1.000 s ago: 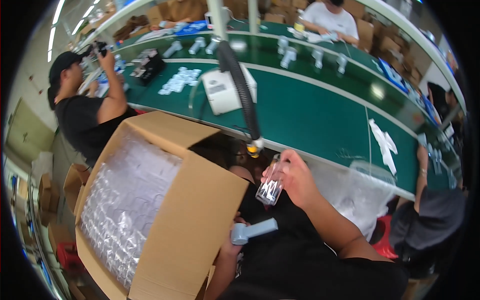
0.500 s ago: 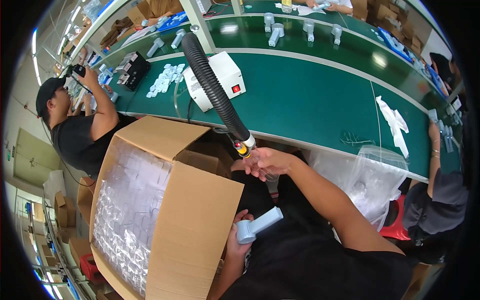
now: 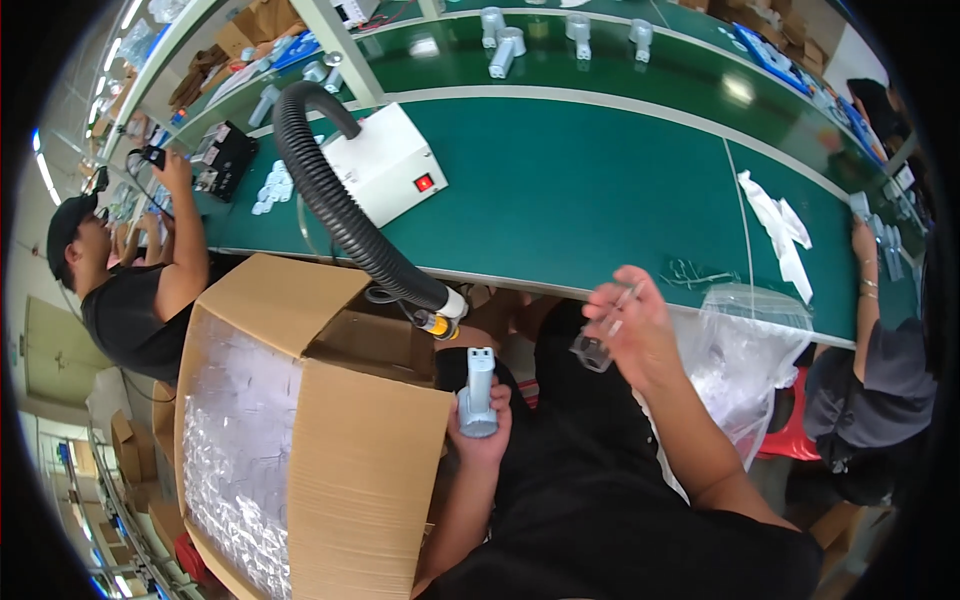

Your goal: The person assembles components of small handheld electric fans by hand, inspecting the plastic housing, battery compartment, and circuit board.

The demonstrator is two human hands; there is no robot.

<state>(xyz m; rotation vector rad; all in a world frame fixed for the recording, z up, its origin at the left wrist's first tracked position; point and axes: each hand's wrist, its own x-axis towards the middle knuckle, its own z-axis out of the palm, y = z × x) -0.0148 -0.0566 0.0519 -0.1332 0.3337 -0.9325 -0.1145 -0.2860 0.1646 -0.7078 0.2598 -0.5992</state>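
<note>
My left hand (image 3: pixel 483 452) is closed around a light-blue plastic housing (image 3: pixel 479 395) with a round head and a stubby handle. Its handle points up, and two small openings show at the end. Right of it, my raised right hand (image 3: pixel 645 335) grips a small clear plastic part (image 3: pixel 592 350), partly hidden by the fingers. A yellow-and-black tool end (image 3: pixel 438 323) with a white collar hangs from a black corrugated hose (image 3: pixel 345 215), just above and left of the housing, apart from both hands.
An open cardboard box (image 3: pixel 365 480) lined with bubble wrap stands at my left. Ahead is a green bench (image 3: pixel 560 190) with a white machine (image 3: pixel 388 165), a white cloth glove (image 3: pixel 778 230) and a clear bag (image 3: pixel 755 330) at its edge. Co-workers sit on both sides.
My left hand has raised the housing and turned its handle upward. My right hand has moved right, away from the hose's tool end, holding the clear part. The view has shifted slightly.
</note>
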